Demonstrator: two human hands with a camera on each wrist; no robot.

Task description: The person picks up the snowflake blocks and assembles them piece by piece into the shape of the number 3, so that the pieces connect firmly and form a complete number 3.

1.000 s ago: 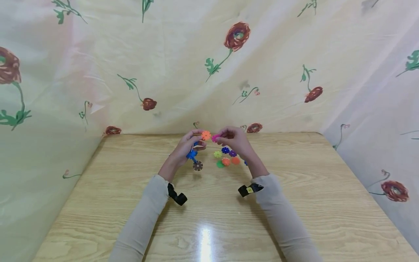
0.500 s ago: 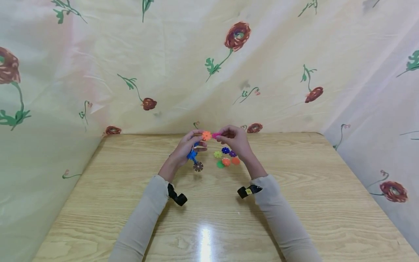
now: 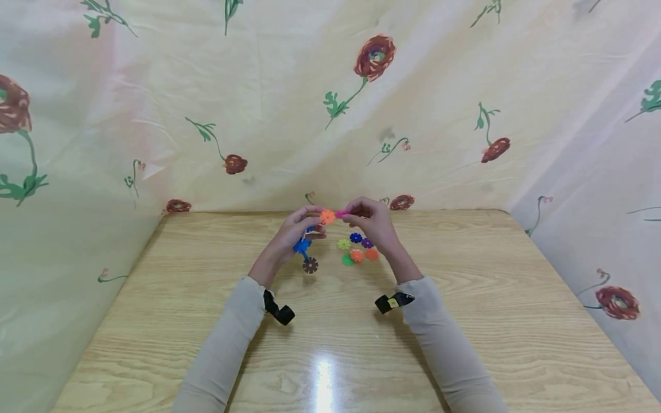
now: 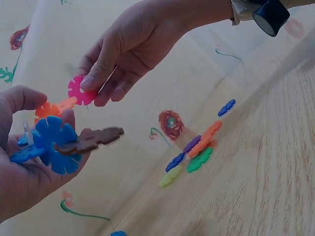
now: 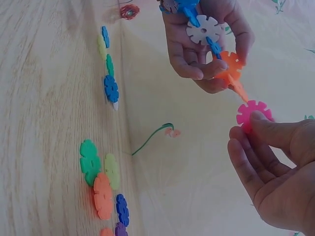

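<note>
Cream cloth [image 3: 289,86] printed with red flowers and green stems, hung behind and at both sides; wood-grain tabletop [image 3: 516,298], light brown, bearing a glare streak [image 3: 324,381] towards its near edge. Over the tabletop's far half: left hand [image 3: 293,232], fingers curled, thumb and finger pinching a chain of notched discs [image 3: 302,246] at its first orange disc [image 3: 327,217]. Chain, lower end upward: brown disc [image 3: 310,265], blue pieces, white disc [image 5: 196,32], a further blue piece, first orange disc, second orange disc [image 5: 238,88] set crosswise; the whole held clear of the tabletop. Right hand [image 3: 373,223], level with the left: thumb and fingers pinching a pink disc [image 5: 253,114], its rim at the tip of the second orange disc; whether the slots engage cannot be told. Loose stock, slightly right of the tabletop's middle and nearer its far edge: yellow-green disc [image 3: 343,244], dark blue disc [image 3: 356,237], purple disc [image 3: 367,243], flat orange disc [image 3: 372,254], and a loose orange disc [image 3: 357,256] overlapping a green disc [image 3: 348,260]. Well apart from these, near the far edge: a second group including a bright blue disc [image 5: 111,88]. Worn items: pale sleeves [image 3: 222,338], a black left wrist device [image 3: 283,314], a black right wrist device [image 3: 382,304]; the latter's strap carries a yellow label [image 3: 393,303], marking too small to read.
</note>
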